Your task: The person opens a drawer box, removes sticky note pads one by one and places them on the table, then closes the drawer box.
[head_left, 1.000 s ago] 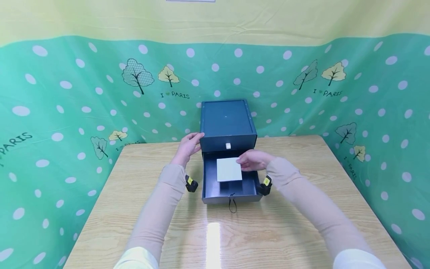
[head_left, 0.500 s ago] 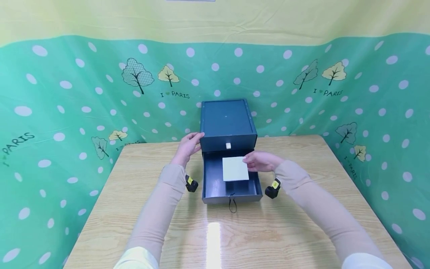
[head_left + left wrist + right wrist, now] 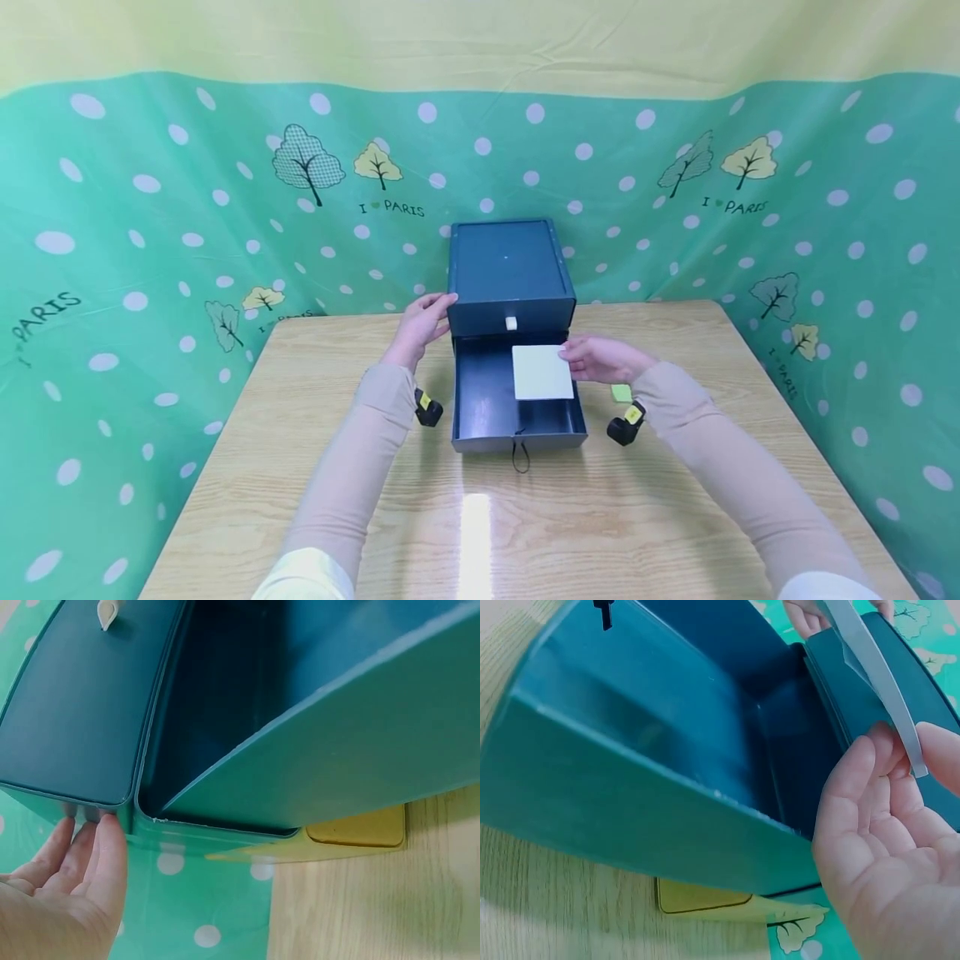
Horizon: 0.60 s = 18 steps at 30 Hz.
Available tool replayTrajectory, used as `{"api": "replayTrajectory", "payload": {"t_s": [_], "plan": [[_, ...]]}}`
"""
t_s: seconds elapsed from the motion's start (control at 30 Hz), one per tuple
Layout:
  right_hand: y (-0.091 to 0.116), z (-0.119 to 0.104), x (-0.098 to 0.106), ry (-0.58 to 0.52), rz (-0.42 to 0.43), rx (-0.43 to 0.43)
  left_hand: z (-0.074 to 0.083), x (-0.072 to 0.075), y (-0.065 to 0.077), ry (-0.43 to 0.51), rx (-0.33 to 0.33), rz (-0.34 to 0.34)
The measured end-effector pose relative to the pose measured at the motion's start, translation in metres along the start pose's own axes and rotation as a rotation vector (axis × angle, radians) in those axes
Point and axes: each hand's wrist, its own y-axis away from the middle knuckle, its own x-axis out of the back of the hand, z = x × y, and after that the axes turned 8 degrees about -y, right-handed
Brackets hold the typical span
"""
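Note:
A dark blue two-tier drawer box (image 3: 510, 258) stands at the back of the table, its upper drawer closed. The lower drawer (image 3: 480, 392) is pulled out, with a black cord loop (image 3: 521, 457) on its front. My left hand (image 3: 420, 325) touches the left side of the upper tier; in the left wrist view its fingers (image 3: 111, 844) are nearly straight against that side. A white square notepad (image 3: 543, 372) hangs above the right part of the lower drawer, pinched at its right edge between thumb and fingers of my right hand (image 3: 600, 358). Seen edge-on in the right wrist view, the notepad (image 3: 881, 675) looks thin and slightly curved.
A small green square (image 3: 621, 392) lies on the wooden table (image 3: 360, 517) right of the drawer, partly behind the right wrist. Black wrist cameras show below the left wrist (image 3: 428, 410) and the right. A green dotted curtain (image 3: 187, 242) surrounds the table's back and sides.
My right hand has moved to the right, carrying the notepad from the middle of the lower drawer toward its right side. The green square has come into view. My left hand stays put.

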Motion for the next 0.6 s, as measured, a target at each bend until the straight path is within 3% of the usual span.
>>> {"api": "replayTrajectory", "payload": {"t_s": [0.1,0.37,0.6], "plan": [[0.006,-0.001,-0.003,0.004,0.047,-0.008,0.0,0.0,0.0,0.001,-0.003,0.001],[0.011,0.003,0.007,0.0,0.029,0.007,-0.001,0.0,-0.001,0.007,-0.003,0.009],[0.022,0.005,0.022,0.003,0.08,0.029,-0.001,0.0,-0.003,0.011,-0.002,0.011]]}}
